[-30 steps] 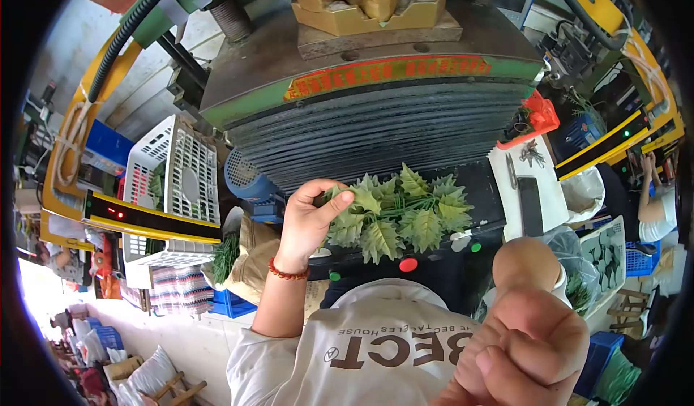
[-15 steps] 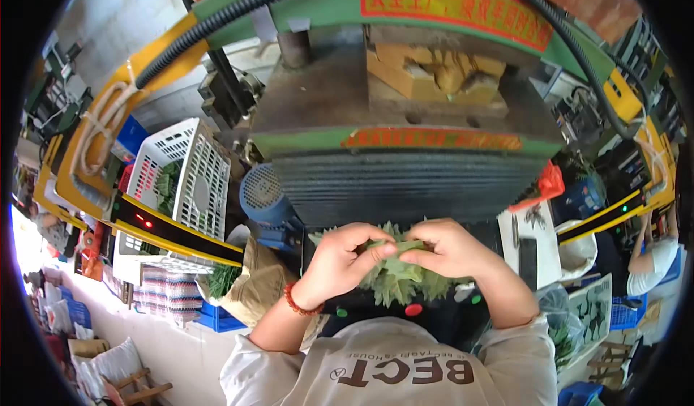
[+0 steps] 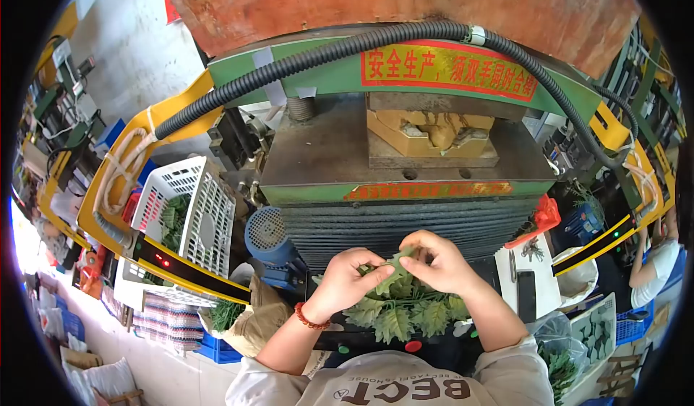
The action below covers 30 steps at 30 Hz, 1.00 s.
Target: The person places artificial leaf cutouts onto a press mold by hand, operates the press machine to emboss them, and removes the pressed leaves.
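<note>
My left hand (image 3: pixel 354 279), with a red bead bracelet at the wrist, pinches a green leaf (image 3: pixel 391 270) between thumb and fingers. My right hand (image 3: pixel 437 263) grips the same leafy piece from the other side, thumb pressed against the fingers. Below both hands spreads a pile of pale green artificial-looking leaves (image 3: pixel 412 313), lying in front of the press. How the held leaf joins the pile is hidden by the fingers.
Ahead stands a green-framed press with a brass-coloured mould (image 3: pixel 434 133). Yellow-edged bars (image 3: pixel 189 270) flank me. At left are a white basket (image 3: pixel 207 211) of leaves and a blue motor (image 3: pixel 267 236); at right, a white board (image 3: pixel 531 279) with tools. Red button (image 3: pixel 413 346) near me.
The view has tilted upward, so the press and hands sit lower in the picture. Both hands still pinch the leaf, and more of the leaf pile shows beneath them.
</note>
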Available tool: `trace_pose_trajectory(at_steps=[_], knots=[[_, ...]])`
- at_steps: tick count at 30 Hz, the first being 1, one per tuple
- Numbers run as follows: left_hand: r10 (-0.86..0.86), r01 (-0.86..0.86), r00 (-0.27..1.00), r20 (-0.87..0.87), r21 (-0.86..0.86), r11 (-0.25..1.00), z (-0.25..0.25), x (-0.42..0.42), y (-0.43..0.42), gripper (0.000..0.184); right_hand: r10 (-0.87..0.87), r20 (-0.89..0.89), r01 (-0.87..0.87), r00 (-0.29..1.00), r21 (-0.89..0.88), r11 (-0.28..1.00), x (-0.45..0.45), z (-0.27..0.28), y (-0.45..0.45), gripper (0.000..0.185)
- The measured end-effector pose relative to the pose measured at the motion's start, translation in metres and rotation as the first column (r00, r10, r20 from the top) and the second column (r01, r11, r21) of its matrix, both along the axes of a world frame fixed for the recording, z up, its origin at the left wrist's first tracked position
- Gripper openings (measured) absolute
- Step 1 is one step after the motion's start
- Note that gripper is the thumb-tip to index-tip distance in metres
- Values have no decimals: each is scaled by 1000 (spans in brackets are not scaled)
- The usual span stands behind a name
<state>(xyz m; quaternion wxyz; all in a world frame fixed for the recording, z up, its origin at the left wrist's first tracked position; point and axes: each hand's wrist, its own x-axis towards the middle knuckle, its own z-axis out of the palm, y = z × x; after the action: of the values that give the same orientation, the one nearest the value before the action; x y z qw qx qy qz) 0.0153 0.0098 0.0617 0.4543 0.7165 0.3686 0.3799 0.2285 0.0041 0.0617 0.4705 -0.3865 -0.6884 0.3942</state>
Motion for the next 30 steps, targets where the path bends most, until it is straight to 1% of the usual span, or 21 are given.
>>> trace_pose_trajectory(at_steps=[1,2,3,4,5,6,7,8,9,13,14,18,19,20,21,23,24,26,28,29,30], knots=[[3,-4,1000,-14,-13,1000,0,1,0,9,-17,108,-9,994,227,974,5,10,7,5],[8,-8,1000,-28,-23,1000,0,2,0,8,-57,210,-43,976,441,897,10,19,14,4],[14,-15,999,-41,-30,999,0,2,1,8,-118,300,-103,947,629,771,14,27,16,4],[14,-15,999,-38,-23,1000,-2,2,2,8,-120,302,-105,946,633,767,20,31,13,4],[85,-77,994,64,-116,990,-7,-1,4,7,-38,171,-43,984,449,892,27,34,4,4],[165,-129,973,159,-214,968,-13,-3,4,6,13,22,-18,1000,232,973,34,35,-6,4],[250,-167,937,242,-318,933,-19,-5,4,5,27,-136,-28,990,-3,1000,40,35,-15,4],[336,-189,890,308,-422,887,-21,-6,4,5,-1,-293,-71,956,-236,969,43,34,-19,4],[332,-186,894,302,-423,887,-20,-4,2,5,-7,-300,-67,954,-237,969,40,32,-20,4],[108,-64,958,266,-168,984,-8,19,-2,8,82,-60,-89,995,-131,987,17,26,-9,5],[100,-58,959,266,-159,986,-7,21,-1,8,77,-60,-84,995,-121,989,18,25,-7,5],[27,11,974,224,-166,986,-11,19,-8,5,189,33,-184,981,-107,977,16,16,-10,6],[16,17,975,220,-149,989,-9,17,-9,5,176,113,-172,978,-43,984,15,16,-12,7],[-20,37,986,163,-97,995,-6,14,-10,6,155,194,-162,969,24,986,13,17,-13,7],[-53,58,993,105,-43,997,-3,11,-11,6,143,198,-154,970,44,987,12,17,-16,7],[-105,105,994,-12,46,993,3,8,-11,8,199,177,-199,964,-18,980,11,17,-22,9],[-111,111,994,-13,52,992,5,5,-8,8,192,179,-193,965,-12,981,12,21,-22,9],[-21,20,1000,13,73,997,6,-1,-2,9,67,54,-64,996,-55,996,18,33,-22,10],[78,-80,996,39,72,994,4,-6,-2,10,-61,-65,52,996,-133,990,23,43,-24,10],[81,-83,996,40,64,994,6,-7,-2,10,-59,-63,49,996,-140,989,25,47,-23,10],[92,-98,992,84,70,993,11,-7,1,10,-34,-13,34,999,-51,998,28,53,-20,10]])
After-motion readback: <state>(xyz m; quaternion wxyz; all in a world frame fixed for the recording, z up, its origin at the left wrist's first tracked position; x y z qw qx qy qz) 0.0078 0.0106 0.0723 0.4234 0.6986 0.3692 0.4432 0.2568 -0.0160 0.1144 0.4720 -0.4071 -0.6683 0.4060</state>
